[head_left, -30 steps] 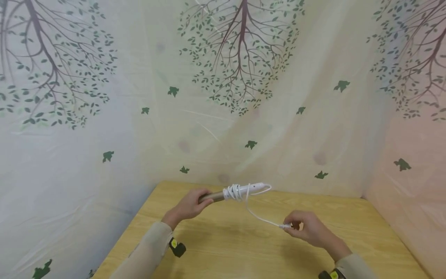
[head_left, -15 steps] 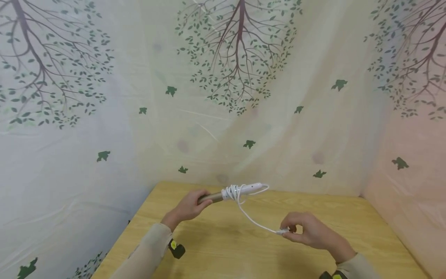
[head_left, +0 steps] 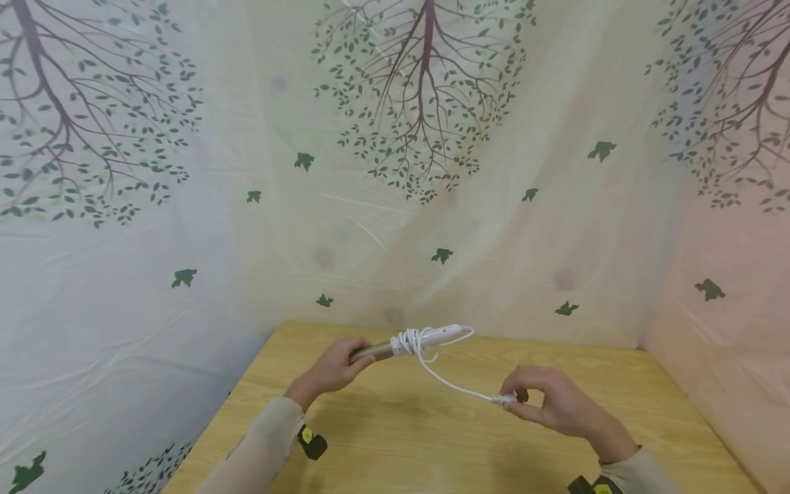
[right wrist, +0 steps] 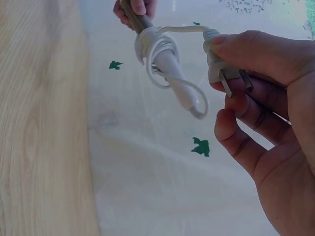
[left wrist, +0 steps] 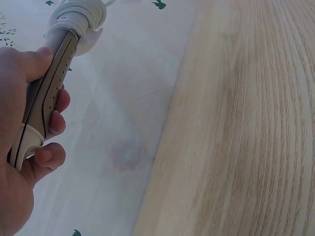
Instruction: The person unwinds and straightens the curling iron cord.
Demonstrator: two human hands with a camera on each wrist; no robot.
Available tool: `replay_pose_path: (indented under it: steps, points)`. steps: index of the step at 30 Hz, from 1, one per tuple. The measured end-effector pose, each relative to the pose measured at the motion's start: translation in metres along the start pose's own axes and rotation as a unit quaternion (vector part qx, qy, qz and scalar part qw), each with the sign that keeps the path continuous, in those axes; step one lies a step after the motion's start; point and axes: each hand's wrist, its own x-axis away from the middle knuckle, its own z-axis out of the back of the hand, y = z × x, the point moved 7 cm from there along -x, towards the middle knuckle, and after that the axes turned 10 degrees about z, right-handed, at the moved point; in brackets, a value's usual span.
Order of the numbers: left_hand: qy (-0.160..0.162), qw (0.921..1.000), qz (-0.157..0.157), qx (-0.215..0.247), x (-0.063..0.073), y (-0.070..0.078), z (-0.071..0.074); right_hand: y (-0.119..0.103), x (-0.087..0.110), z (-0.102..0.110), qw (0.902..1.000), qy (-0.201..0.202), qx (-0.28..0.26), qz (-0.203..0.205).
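My left hand (head_left: 336,366) grips the gold-brown end of a hair straightener (head_left: 443,335), held slantwise above the table. In the left wrist view, the thumb lies along the straightener's brown body (left wrist: 58,69), which has a lengthwise seam and a row of small holes. White cord (head_left: 453,385) is wound in several loose turns around the middle, and one length hangs across to the right. My right hand (head_left: 560,403) pinches the white plug (right wrist: 216,64) at that cord's end between thumb and fingers. Two flat metal prongs (right wrist: 226,84) stick out of the plug in the right wrist view.
A light wood table (head_left: 420,446) lies beneath both hands. Behind it and at both sides hangs a pale curtain (head_left: 370,226) printed with trees and green leaves. Each wrist carries a small dark camera (head_left: 313,442).
My right hand dipped with the plug, then rose slightly. The hanging cord shifted left along the straightener, and a small loop sags below the turns. My left hand keeps nearly the same place.
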Motion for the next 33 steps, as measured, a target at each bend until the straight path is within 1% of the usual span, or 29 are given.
replay_pose_path:
  steps: [3,7,11,14,16,20,23,24,28,31,33]
  points:
    - [-0.001,1.0000,0.004,0.001,0.002,0.000,-0.001,-0.003,-0.002,0.003,0.9998,0.014,0.005,0.013]
    - [0.004,1.0000,-0.001,0.006,0.002,0.000,0.000,-0.018,-0.014,0.011,0.9974,0.048,0.023,0.049]
    - [0.000,1.0000,-0.002,0.007,0.002,-0.003,-0.002,-0.039,-0.031,0.024,0.9916,0.093,0.037,0.082]
    - [-0.003,1.0000,-0.004,0.005,0.002,-0.003,-0.004,-0.047,-0.040,0.034,0.9853,0.125,0.053,0.104]
    - [-0.003,1.0000,-0.006,0.005,0.003,-0.003,-0.004,-0.045,-0.042,0.039,0.9805,0.145,0.065,0.116]
    - [-0.002,0.9999,-0.011,0.007,0.003,-0.002,-0.004,-0.033,-0.043,0.048,0.9694,0.182,0.102,0.130]
    - [-0.008,0.9998,-0.018,0.004,0.005,0.000,-0.006,-0.024,-0.043,0.054,0.9594,0.209,0.137,0.131]
    - [-0.010,0.9996,-0.026,0.002,0.006,0.001,-0.007,-0.021,-0.043,0.055,0.9561,0.219,0.144,0.132]
    - [-0.018,0.9996,-0.022,-0.004,0.008,0.001,-0.010,-0.012,-0.043,0.062,0.9483,0.257,0.139,0.124]
    - [-0.024,0.9997,-0.008,-0.008,0.008,-0.001,-0.012,-0.010,-0.044,0.066,0.9446,0.276,0.134,0.115]
    - [-0.026,0.9996,-0.004,-0.010,0.008,-0.001,-0.012,-0.009,-0.045,0.069,0.9425,0.285,0.135,0.110]
